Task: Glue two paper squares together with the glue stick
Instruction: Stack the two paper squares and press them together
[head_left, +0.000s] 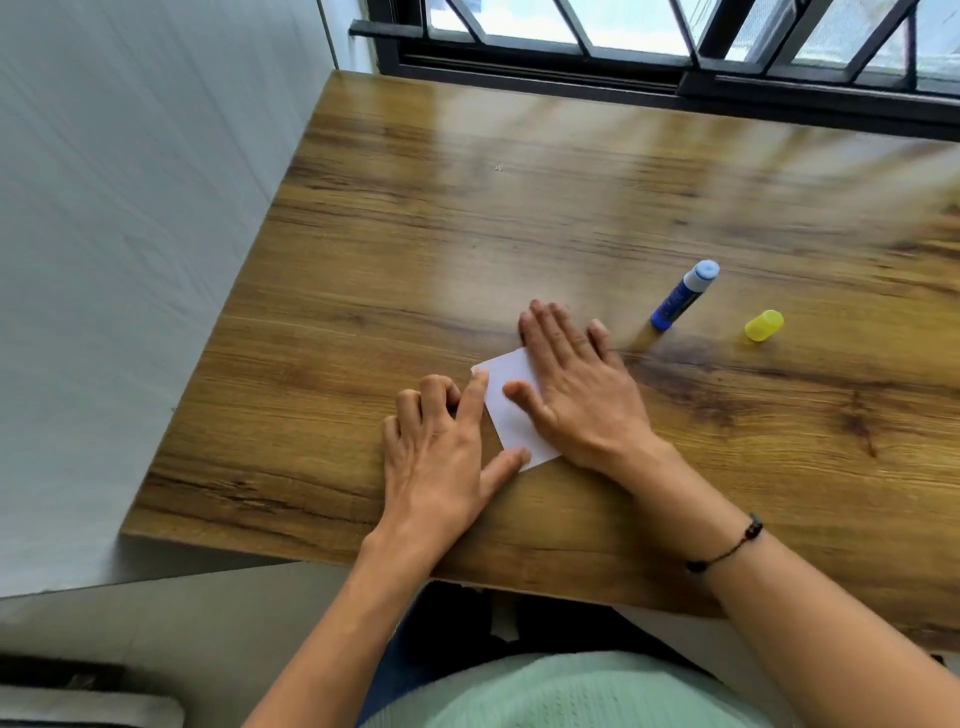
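On the desk (415, 234), the right hand (582, 395) presses flat, fingers released, on the paper squares (511, 410); the left hand (441, 447) steadies their edge with straight forefinger and thumb. Pressing step; next likely recapping the uncapped glue stick (684, 296) with the yellow cap (763, 326).

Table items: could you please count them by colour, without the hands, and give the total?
White: 1, the paper, under the left hand and right hand; whether it is two squares stacked cannot be told.
Blue: 1, the glue stick, uncapped.
Yellow: 1, the cap.
Total: 3
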